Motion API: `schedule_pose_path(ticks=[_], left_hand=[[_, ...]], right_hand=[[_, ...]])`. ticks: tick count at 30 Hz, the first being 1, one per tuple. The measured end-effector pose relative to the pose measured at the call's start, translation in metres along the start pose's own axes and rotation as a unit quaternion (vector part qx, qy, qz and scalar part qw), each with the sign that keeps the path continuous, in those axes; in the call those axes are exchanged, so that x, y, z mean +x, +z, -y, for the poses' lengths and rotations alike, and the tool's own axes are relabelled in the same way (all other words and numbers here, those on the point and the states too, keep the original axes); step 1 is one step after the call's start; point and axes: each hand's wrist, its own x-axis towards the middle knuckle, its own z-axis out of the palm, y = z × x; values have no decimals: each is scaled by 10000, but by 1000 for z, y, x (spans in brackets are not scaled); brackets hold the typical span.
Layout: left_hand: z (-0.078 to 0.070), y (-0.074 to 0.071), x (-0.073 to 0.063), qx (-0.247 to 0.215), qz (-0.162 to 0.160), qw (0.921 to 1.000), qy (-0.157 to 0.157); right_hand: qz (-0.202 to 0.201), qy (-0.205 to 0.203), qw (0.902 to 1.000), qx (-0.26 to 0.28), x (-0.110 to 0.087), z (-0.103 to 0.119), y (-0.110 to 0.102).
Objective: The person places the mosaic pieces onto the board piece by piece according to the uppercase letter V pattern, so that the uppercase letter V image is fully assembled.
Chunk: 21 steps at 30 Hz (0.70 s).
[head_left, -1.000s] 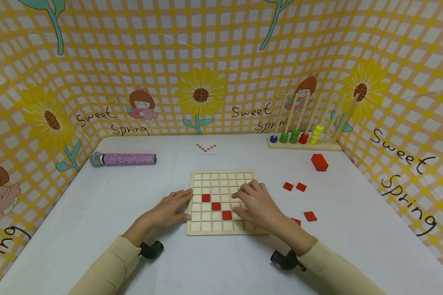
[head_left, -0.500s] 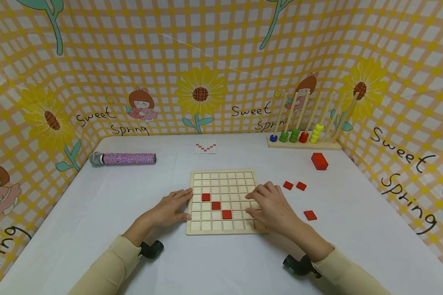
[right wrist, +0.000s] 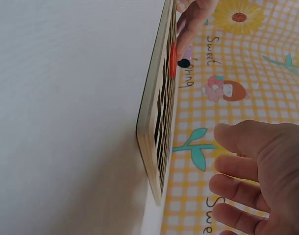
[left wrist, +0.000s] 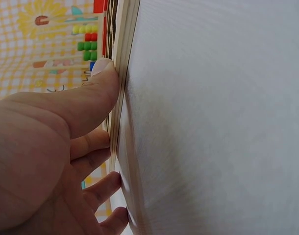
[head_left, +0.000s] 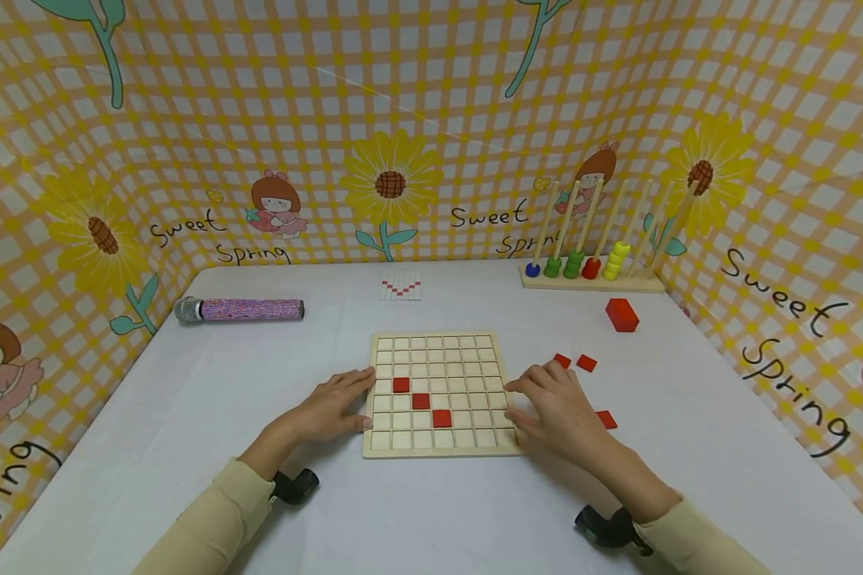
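A square wooden grid board (head_left: 467, 371) lies flat on the white table. Three red square tiles sit in its cells on a diagonal: an upper-left tile (head_left: 401, 385), a middle tile (head_left: 420, 401) and a lower-right tile (head_left: 442, 418). My left hand (head_left: 327, 406) rests at the board's left edge, fingertips and thumb touching the rim. Just above the right edge is my right hand (head_left: 557, 411), its fingers loosely bent and nothing between them. In the right wrist view a gap parts that hand (right wrist: 257, 171) from the board.
Right of the board lie loose red tiles (head_left: 586, 363), some partly behind the right hand. A red block (head_left: 622, 315) and a bead-and-peg abacus (head_left: 593, 281) stand farther back. A small pattern card (head_left: 400, 287) lies behind the board. A purple microphone (head_left: 252, 310) is at left.
My right hand has moved rightward from over the grid to the board's right edge, partly covering loose tiles. My left hand and the tiles on the board have stayed in place.
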Motion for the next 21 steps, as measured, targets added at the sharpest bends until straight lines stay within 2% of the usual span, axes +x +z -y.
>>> schedule_pose_path(ticks=[15,21], left_hand=[[0,0,1,-14,16,10000,-54],[0,0,1,-16,34,10000,-46]], right_hand=[[47,235,9996,-140,-19,-18,-3],[279,459,9985,-140,-27,-24,-6]])
